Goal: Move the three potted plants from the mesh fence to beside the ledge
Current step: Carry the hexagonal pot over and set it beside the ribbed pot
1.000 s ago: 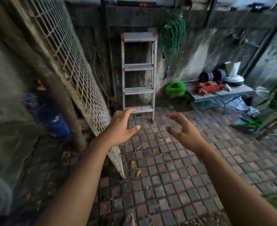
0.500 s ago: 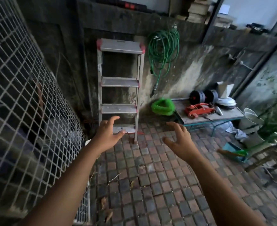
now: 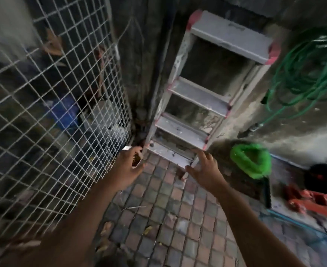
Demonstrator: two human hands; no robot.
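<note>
Hands, left (image 3: 129, 171) and right (image 3: 205, 170), spread empty between mesh fence (image 3: 49, 120) and stepladder (image 3: 203, 97).

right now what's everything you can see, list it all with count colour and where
mesh fence: one, white wire, left side
stepladder: one, grey with red caps, leaning on the wall, centre
hose on wall: one coil, dark green, upper right
bright green coil: one, lower right of the ladder
blue container: one, behind the fence, blurred
red tool: one, right edge, type unclear
black round object: one, right edge
brick paving: reddish grey, underfoot, a few dry leaves
potted plants: none in view
left hand: open, empty, by the fence's lower corner
right hand: open, empty, in front of the ladder's foot
</note>
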